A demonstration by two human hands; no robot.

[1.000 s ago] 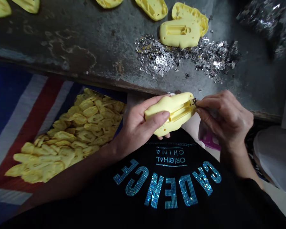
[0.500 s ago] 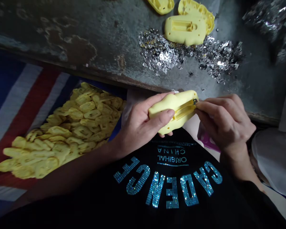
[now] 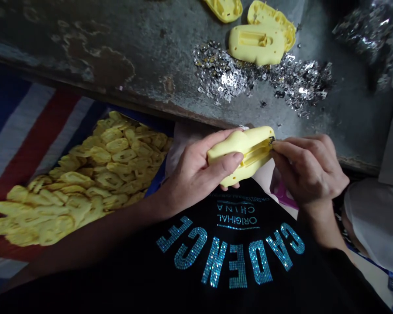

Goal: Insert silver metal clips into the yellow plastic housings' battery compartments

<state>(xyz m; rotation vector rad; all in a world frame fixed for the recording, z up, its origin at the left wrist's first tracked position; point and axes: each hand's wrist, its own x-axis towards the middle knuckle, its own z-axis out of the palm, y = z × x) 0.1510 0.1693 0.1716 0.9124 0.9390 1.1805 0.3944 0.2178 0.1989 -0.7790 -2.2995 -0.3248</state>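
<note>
My left hand (image 3: 199, 168) is wrapped round a yellow plastic shell (image 3: 255, 138), its thumb lying over the near end of a long battery slot. The shell is tilted, with the slot facing up toward me. At the slot's right end sits a small metal contact plate (image 3: 271, 140). My right hand (image 3: 311, 163) pinches there, thumb and forefinger closed on the contact plate's edge; the fingers partly hide it. Beyond my hands, loose metal contact plates (image 3: 221, 72) lie heaped on the metal workbench (image 3: 144, 48).
More yellow shells (image 3: 257, 46) rest at the back of the bench beside the heaps. A clear plastic bag (image 3: 367, 30) with shiny pieces lies at the back right. Left of me, a striped sack (image 3: 36, 131) holds a pile of yellow shells (image 3: 101, 174).
The yellow shell and my left hand have shifted slightly right in view. My right fingers still pinch at the slot's end, and the contact plate sits at nearly the same spot.
</note>
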